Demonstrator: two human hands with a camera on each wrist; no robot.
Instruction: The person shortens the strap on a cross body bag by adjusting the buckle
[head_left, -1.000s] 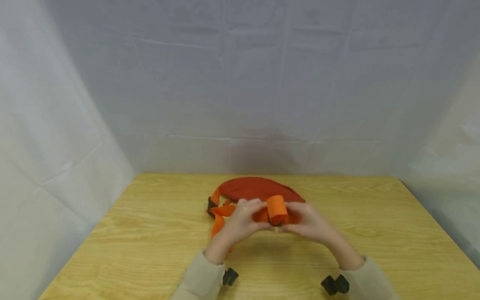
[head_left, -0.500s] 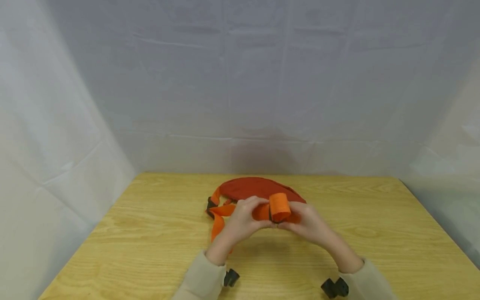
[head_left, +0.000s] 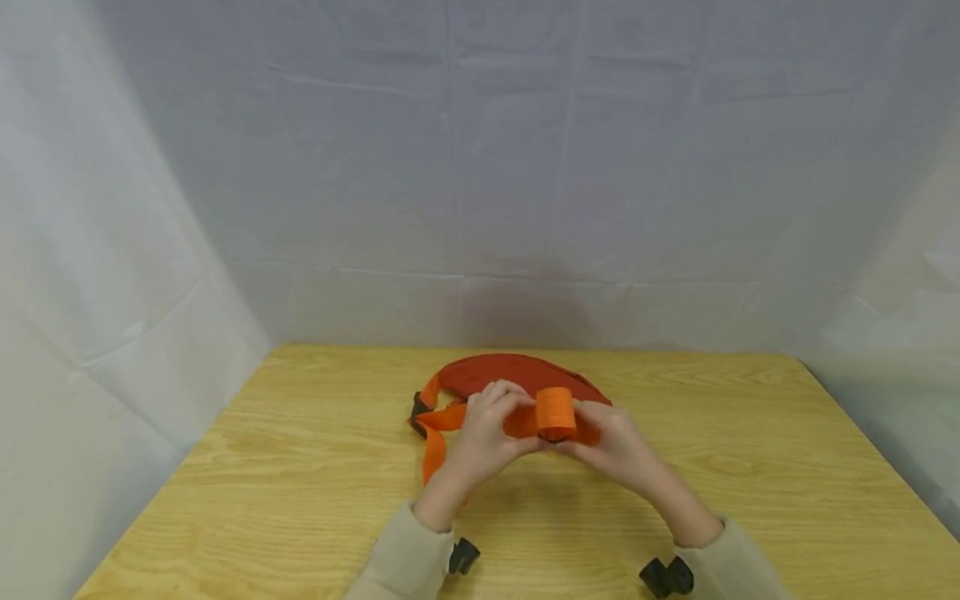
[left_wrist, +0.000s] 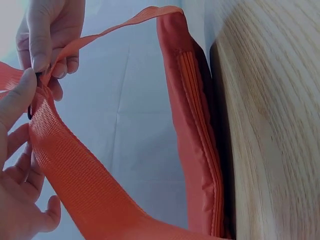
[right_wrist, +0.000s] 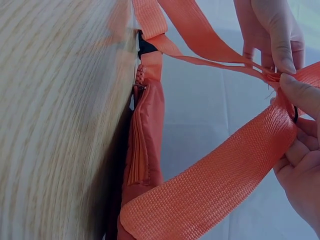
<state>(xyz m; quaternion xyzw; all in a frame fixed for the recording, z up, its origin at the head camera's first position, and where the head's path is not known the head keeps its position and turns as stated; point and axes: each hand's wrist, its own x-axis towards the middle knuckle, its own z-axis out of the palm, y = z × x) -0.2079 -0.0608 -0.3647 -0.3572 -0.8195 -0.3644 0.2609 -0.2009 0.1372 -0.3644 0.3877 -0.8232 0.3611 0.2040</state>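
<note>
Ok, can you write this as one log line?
left hand: pinches orange strap | right hand: pinches same strap | red bag: on wooden table | black buckle: left of bag

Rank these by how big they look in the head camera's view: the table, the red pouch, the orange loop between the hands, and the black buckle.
Largest to smallest:
1. table
2. red pouch, partly hidden
3. orange loop
4. black buckle

A hand could pass over the table [head_left: 765,450] at right. The orange strap [head_left: 555,410] blocks the red bag's [head_left: 510,373] front, clearance uncertain.
</note>
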